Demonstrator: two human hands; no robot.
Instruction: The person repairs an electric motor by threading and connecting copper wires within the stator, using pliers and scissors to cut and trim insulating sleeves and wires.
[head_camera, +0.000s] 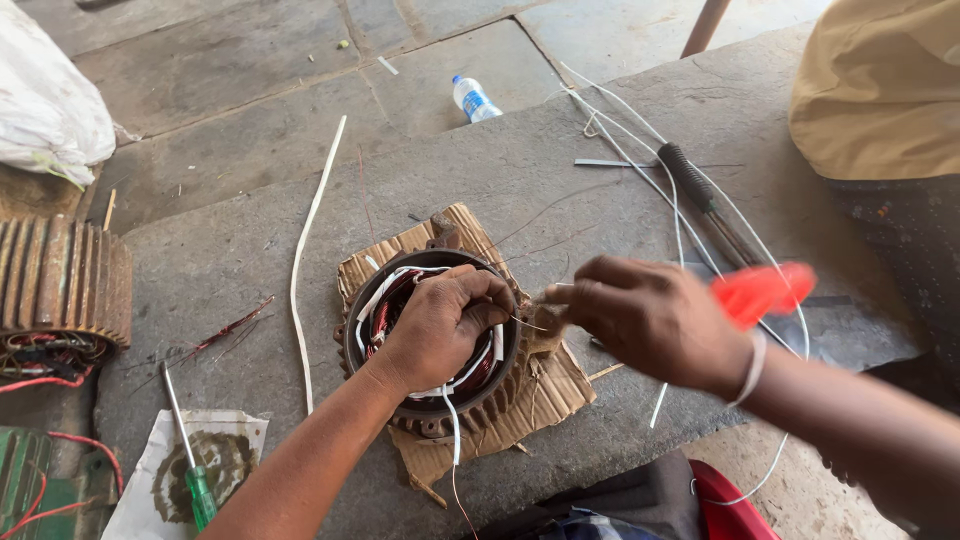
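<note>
A round motor stator (425, 410) with copper windings and white sleeved leads lies on a torn piece of cardboard (555, 390) on a stone slab. My left hand (440, 325) is closed inside the stator's bore, gripping the windings and white leads. My right hand (650, 318) is just right of the stator's rim, fingers pinched on a tool with a red handle (762, 290) that sticks out to the right, blurred. A thin wire runs between the two hands.
A green-handled screwdriver (198, 490) lies on a stained paper at lower left. A finned motor housing (60, 290) stands at left. A plastic bottle (472, 99), long white strips (305, 260), pliers (700, 195), and another person in a yellow shirt (880, 80) at top right.
</note>
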